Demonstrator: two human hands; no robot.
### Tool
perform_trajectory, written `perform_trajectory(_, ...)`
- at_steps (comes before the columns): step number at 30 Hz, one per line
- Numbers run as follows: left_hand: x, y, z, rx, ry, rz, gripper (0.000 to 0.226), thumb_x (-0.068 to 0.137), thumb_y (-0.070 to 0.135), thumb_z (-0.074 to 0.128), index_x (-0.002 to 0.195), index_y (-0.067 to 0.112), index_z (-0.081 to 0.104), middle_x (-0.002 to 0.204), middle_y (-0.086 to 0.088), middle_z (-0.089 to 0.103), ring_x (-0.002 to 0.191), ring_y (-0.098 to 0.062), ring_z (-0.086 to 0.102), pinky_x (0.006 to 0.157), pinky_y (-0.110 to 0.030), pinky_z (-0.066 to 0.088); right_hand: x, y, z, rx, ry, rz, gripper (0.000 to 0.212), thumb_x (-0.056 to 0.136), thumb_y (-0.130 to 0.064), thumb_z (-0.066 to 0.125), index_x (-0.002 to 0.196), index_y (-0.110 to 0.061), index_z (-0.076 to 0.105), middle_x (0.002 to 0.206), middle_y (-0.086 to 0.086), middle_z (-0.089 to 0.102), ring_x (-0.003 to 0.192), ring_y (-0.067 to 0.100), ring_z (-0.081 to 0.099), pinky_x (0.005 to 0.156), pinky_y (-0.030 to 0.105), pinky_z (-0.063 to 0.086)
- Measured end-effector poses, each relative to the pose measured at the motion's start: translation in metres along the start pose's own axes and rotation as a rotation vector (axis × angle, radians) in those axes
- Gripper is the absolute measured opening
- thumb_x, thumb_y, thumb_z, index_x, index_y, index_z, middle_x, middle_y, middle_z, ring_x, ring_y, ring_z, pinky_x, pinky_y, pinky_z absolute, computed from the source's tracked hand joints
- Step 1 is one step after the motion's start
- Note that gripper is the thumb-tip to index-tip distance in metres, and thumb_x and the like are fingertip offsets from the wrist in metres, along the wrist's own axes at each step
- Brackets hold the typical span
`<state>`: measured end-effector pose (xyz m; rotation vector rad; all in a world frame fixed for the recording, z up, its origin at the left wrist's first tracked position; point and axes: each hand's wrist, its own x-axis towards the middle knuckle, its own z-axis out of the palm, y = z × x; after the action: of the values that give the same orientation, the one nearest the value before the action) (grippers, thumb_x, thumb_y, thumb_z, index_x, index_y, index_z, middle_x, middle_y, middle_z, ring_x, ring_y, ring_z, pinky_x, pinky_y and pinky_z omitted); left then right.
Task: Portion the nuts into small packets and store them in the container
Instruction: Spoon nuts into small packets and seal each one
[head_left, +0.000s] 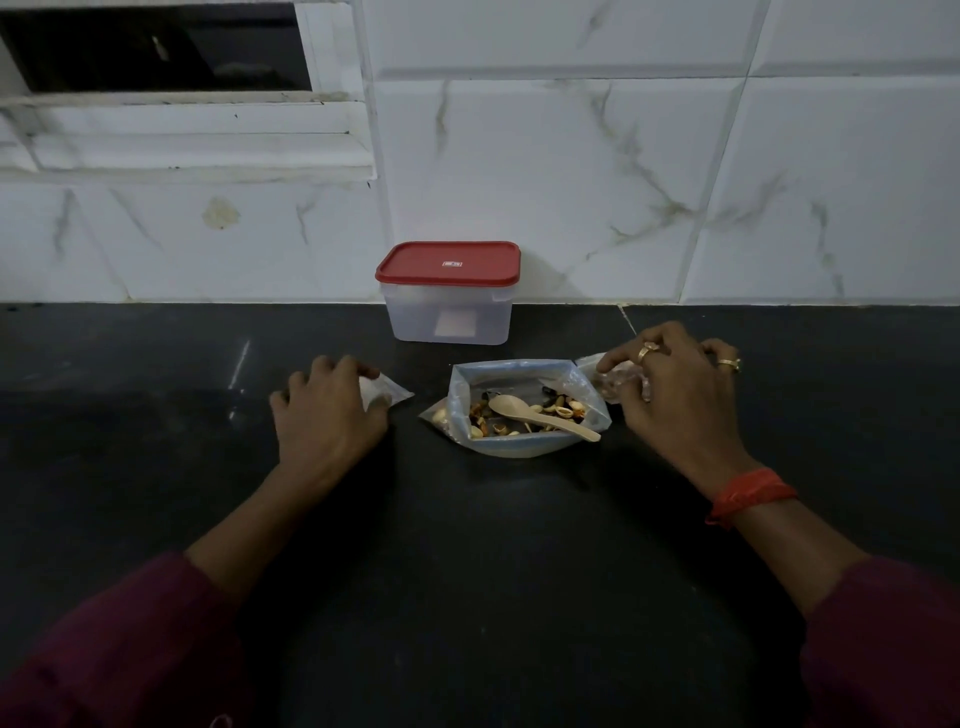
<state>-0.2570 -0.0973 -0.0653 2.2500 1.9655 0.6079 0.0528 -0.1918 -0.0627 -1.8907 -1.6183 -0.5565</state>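
The left grip (330, 410) is grasping a small clear plastic packet (390, 393) on the black desk (467, 545), the right grip (670, 387) another such packet (592, 370). Between them an open plastic bag of mixed nuts (519, 415) is sitting before the red-lidded translucent container (449, 299).

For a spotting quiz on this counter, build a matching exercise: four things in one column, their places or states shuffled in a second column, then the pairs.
1. translucent plastic container with red lid
2. pale wooden spoon
3. flat clear plastic packet
4. crumpled clear plastic packet

A. gripped by the right hand
B. lying in the open clear bag of mixed nuts
C. closed, by the tiled wall
D. held by the left hand

Pairs: 1-C, 2-B, 3-D, 4-A.
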Motion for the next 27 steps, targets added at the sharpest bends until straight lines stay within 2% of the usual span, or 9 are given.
perform_trajectory(2, 0.000, -0.002, 0.001, 0.161, -0.088, -0.019, 0.053, 0.092, 0.050, 0.062, 0.138, 0.026, 0.052, 0.147, -0.011, 0.043, 0.137, -0.035, 0.040, 0.111, -0.057, 0.033, -0.002, -0.011, -0.006, 0.158, 0.067, -0.086, 0.023, 0.080, -0.012, 0.070, 0.096, -0.029, 0.074, 0.104, -0.006, 0.059, 0.095, 0.014, 0.060, 0.094, 0.035, 0.028)
perform_trajectory(5, -0.001, -0.004, 0.001, 0.186, -0.052, 0.012, 0.051, 0.094, 0.048, 0.061, 0.136, 0.020, 0.054, 0.143, -0.013, 0.047, 0.132, -0.034, 0.046, 0.104, -0.051, 0.043, -0.010, -0.032, -0.012, 0.314, 0.011, -0.242, 0.023, 0.081, -0.012, 0.068, 0.099, -0.025, 0.073, 0.104, -0.007, 0.059, 0.093, 0.007, 0.056, 0.090, 0.028, 0.037)
perform_trajectory(9, -0.003, -0.006, -0.002, 0.168, 0.023, 0.093, 0.032, 0.096, 0.039, 0.060, 0.118, 0.016, 0.064, 0.118, -0.008, 0.063, 0.106, -0.025, 0.060, 0.085, -0.041, 0.055, -0.027, -0.059, -0.013, 0.340, -0.068, -0.456, 0.028, 0.080, -0.014, 0.064, 0.103, -0.026, 0.073, 0.104, -0.007, 0.060, 0.096, 0.005, 0.055, 0.091, 0.027, 0.037)
perform_trajectory(12, -0.004, -0.005, -0.005, 0.179, 0.063, 0.103, 0.023, 0.096, 0.037, 0.060, 0.109, 0.019, 0.067, 0.105, -0.003, 0.068, 0.091, -0.019, 0.064, 0.079, -0.040, 0.057, -0.034, -0.069, -0.011, 0.375, -0.114, -0.539, 0.031, 0.080, -0.014, 0.063, 0.106, -0.027, 0.072, 0.105, -0.007, 0.062, 0.097, 0.008, 0.058, 0.091, 0.030, 0.040)
perform_trajectory(16, -0.004, -0.003, -0.003, 0.200, 0.126, 0.134, 0.019, 0.098, 0.036, 0.058, 0.105, 0.022, 0.066, 0.102, 0.000, 0.069, 0.087, -0.017, 0.064, 0.079, -0.038, 0.056, -0.036, -0.069, -0.008, 0.390, -0.162, -0.537, 0.031, 0.082, -0.017, 0.061, 0.109, -0.029, 0.072, 0.106, -0.009, 0.063, 0.099, 0.007, 0.058, 0.092, 0.032, 0.043)
perform_trajectory(27, -0.003, -0.005, -0.002, 0.094, 0.264, 0.232, 0.023, 0.097, 0.032, 0.059, 0.114, 0.020, 0.067, 0.112, -0.005, 0.070, 0.101, -0.025, 0.064, 0.092, -0.049, 0.052, -0.036, -0.068, -0.007, 0.406, -0.152, -0.498, 0.029, 0.082, -0.019, 0.062, 0.107, -0.029, 0.071, 0.104, -0.012, 0.063, 0.096, 0.004, 0.057, 0.090, 0.035, 0.047)
